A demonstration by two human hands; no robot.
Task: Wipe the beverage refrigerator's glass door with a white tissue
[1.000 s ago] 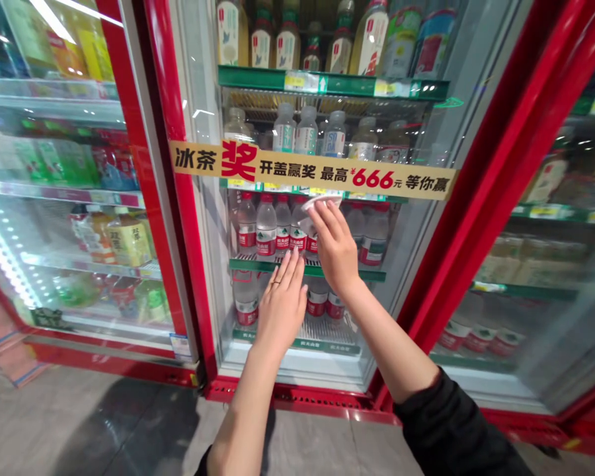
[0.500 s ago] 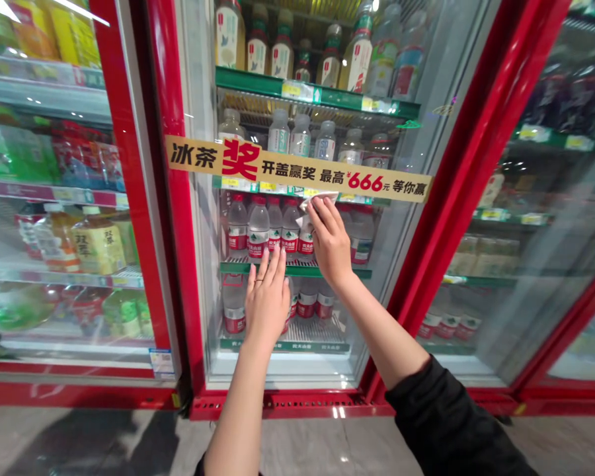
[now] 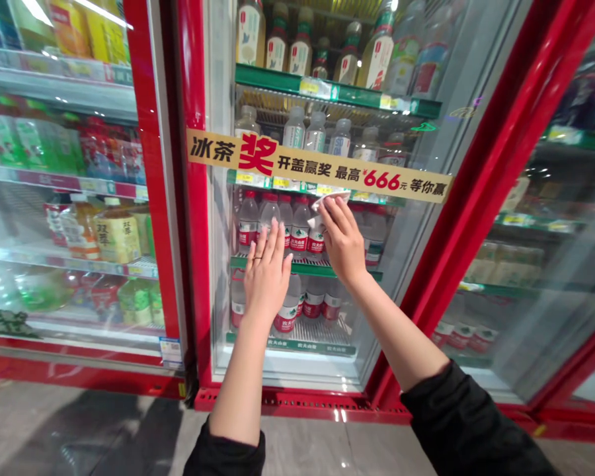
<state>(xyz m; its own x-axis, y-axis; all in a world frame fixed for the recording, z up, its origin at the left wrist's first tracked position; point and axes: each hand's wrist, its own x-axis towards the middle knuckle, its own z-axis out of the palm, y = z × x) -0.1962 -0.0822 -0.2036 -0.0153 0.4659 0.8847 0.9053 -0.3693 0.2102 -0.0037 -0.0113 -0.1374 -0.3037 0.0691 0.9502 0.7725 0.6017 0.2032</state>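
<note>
Against the glass door (image 3: 405, 228), just below the beige banner (image 3: 320, 165), the right hand (image 3: 346, 243) pins a white cloth (image 3: 318, 203) under its fingers. The left hand (image 3: 268, 277), fingers spread, sits lower beside it.

I believe this is a shop which sells cold drinks. Tall coolers with red frames stand side by side, and behind the glass door (image 3: 401, 228) of the middle cooler (image 3: 194, 86) I see bottles (image 3: 300, 228) arranged in neat rows on several shelves. On the green shelf edges (image 3: 282, 81) there are small labels (image 3: 316, 86), of the kind which shows prices. A yellow strip (image 3: 322, 168) with Chinese characters and the number 666 crosses the glass. The left cooler (image 3: 149, 132) also displays many colourful drinks.
</note>
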